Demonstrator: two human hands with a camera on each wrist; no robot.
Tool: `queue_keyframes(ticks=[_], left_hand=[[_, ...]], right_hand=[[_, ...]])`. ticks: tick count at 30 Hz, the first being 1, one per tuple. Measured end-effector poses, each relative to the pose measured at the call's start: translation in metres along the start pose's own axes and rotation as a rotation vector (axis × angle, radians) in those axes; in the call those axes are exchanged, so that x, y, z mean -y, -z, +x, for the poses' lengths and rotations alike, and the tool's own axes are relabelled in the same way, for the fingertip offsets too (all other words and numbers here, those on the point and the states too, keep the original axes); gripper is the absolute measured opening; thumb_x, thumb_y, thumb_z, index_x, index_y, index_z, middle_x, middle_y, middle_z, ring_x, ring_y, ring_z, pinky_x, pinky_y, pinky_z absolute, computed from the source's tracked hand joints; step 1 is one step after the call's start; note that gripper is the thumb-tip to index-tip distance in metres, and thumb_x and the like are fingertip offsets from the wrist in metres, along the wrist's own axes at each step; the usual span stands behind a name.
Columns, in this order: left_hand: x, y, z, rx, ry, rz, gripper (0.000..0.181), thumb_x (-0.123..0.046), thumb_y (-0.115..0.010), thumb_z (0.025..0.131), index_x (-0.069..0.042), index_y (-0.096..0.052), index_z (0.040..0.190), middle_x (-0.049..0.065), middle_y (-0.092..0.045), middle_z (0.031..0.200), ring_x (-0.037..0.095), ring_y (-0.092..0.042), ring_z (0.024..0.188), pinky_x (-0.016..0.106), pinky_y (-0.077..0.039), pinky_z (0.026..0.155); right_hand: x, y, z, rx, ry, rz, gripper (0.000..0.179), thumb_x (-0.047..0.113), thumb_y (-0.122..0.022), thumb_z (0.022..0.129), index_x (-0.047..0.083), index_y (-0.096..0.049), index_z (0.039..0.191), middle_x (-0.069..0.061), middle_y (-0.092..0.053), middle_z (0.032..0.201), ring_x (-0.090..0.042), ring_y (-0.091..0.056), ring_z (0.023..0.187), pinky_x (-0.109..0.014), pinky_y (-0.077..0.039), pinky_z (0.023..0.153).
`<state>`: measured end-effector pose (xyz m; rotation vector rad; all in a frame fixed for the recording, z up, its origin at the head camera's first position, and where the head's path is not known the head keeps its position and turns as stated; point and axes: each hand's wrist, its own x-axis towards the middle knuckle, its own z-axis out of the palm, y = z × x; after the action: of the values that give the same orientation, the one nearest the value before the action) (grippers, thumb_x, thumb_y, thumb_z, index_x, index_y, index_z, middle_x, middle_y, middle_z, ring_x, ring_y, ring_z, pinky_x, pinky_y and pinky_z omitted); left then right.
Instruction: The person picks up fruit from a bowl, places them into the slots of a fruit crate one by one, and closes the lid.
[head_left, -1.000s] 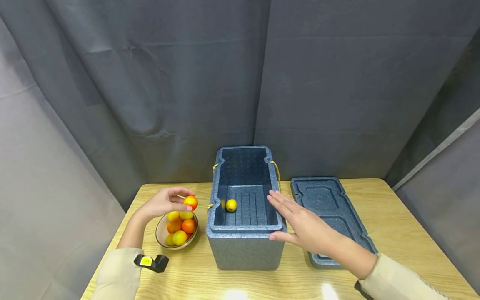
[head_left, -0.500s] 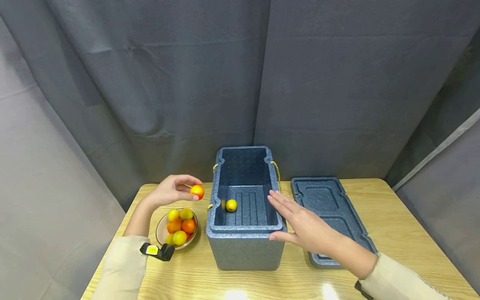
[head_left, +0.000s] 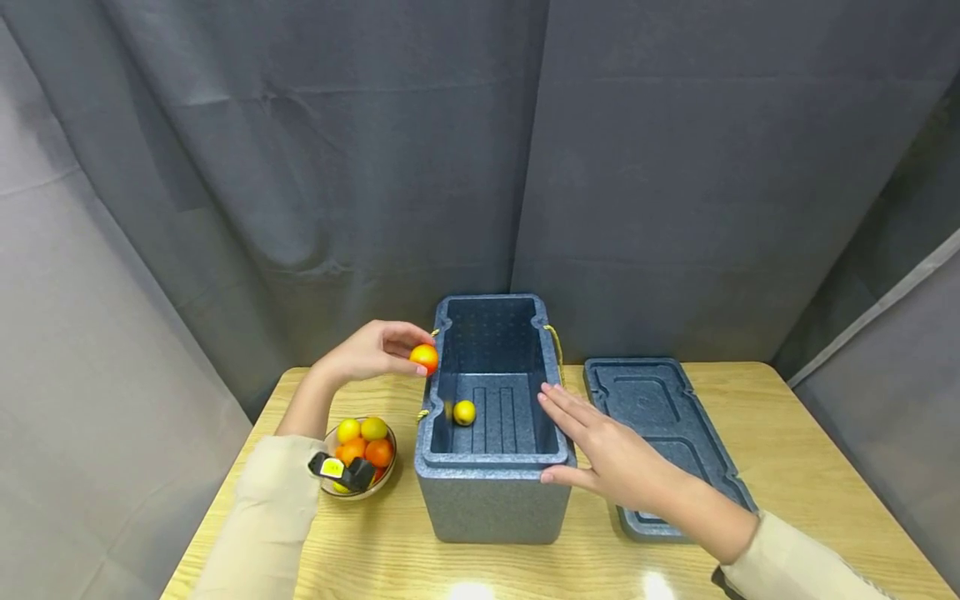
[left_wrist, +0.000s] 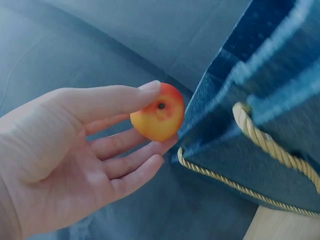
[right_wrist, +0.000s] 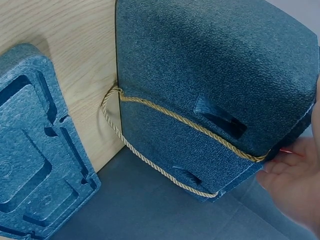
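Between thumb and fingers my left hand pinches a round red-and-yellow fruit with a small dark dot, at the left rim of the blue-grey foam box. In the left wrist view the fruit overlaps the box's edge. A yellow fruit lies on the box floor. My right hand rests on the box's right rim, fingers straight and thumb spread toward the front corner. Under my left wrist stands a bowl of several yellow and orange fruits, partly hidden by the wrist camera.
The box's matching lid lies on the wooden table to the right, partly behind my right forearm. Yellow rope handles hang on the box's sides. Grey curtains close off the back and both sides.
My left hand has lifted the red-and-yellow fruit from above the bowl and carried it right and away from me to the box's left rim. My right hand has stayed in place.
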<state>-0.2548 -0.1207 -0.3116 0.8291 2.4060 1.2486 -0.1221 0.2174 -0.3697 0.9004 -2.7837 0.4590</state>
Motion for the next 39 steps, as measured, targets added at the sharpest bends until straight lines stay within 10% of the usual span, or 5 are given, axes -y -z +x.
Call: queue_keyframes(ticks=[22, 39], left_hand=[[-0.052, -0.003, 0.081, 0.139, 0.076, 0.22, 0.04, -0.013, -0.072, 0.082, -0.006, -0.064, 0.121, 0.012, -0.068, 0.116, 0.026, -0.059, 0.105, 0.032, -0.052, 0.091], [-0.055, -0.048, 0.136, 0.301, 0.36, 0.393, 0.035, -0.008, -0.069, 0.085, -0.007, -0.063, 0.12, 0.01, -0.063, 0.121, 0.022, -0.058, 0.104, 0.037, -0.049, 0.101]], right_hand=[[-0.001, 0.002, -0.005, 0.006, -0.016, 0.024, 0.087, 0.061, -0.058, 0.084, 0.012, -0.031, 0.151, -0.006, -0.029, 0.159, -0.03, -0.035, 0.144, -0.047, -0.044, 0.105], [0.002, 0.004, -0.013, 0.0, -0.015, 0.008, 0.085, 0.06, -0.058, 0.085, 0.011, -0.032, 0.15, -0.007, -0.03, 0.158, -0.029, -0.036, 0.143, -0.046, -0.046, 0.103]])
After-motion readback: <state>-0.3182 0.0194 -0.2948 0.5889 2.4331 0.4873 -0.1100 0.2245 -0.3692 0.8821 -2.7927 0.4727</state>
